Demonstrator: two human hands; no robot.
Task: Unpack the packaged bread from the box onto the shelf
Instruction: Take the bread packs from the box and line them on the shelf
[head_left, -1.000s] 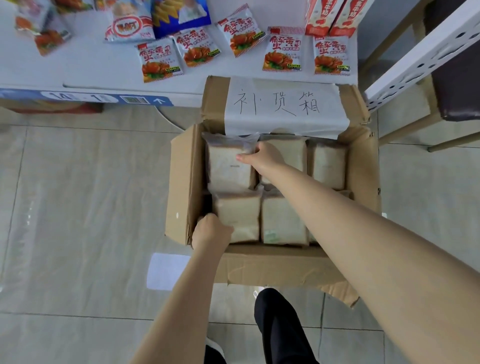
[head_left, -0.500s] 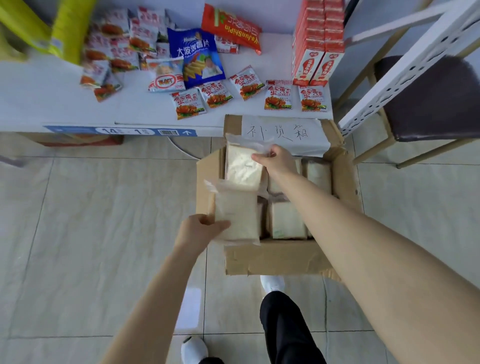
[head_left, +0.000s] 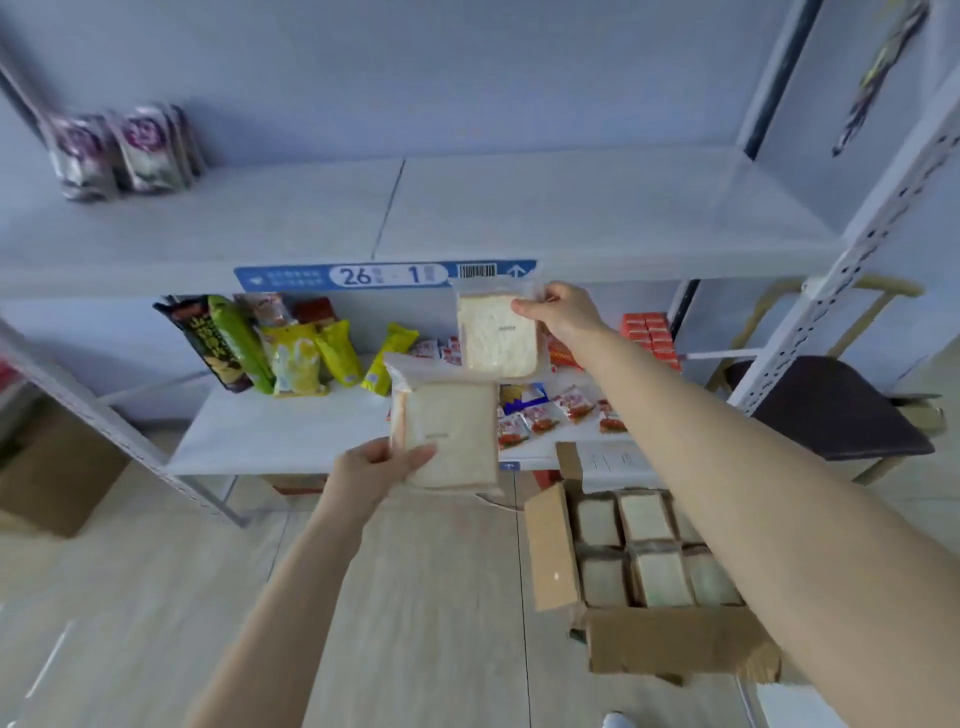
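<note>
My left hand grips a clear-wrapped pack of white bread by its lower left edge, held up in front of the lower shelf. My right hand pinches a second bread pack by its top right corner, just below the front edge of the white upper shelf, which carries a blue label reading 26-1. The open cardboard box sits on the floor at the lower right, with several more bread packs inside.
Purple snack bags stand at the upper shelf's far left. The lower shelf holds green and yellow snack bags, red sachets and red cartons. A dark chair stands right of the perforated shelf upright. Another cardboard box sits left.
Both hands have lifted a bread pack each out of the box and raised them toward the shelf. My view has tilted up from the box to the shelves.
</note>
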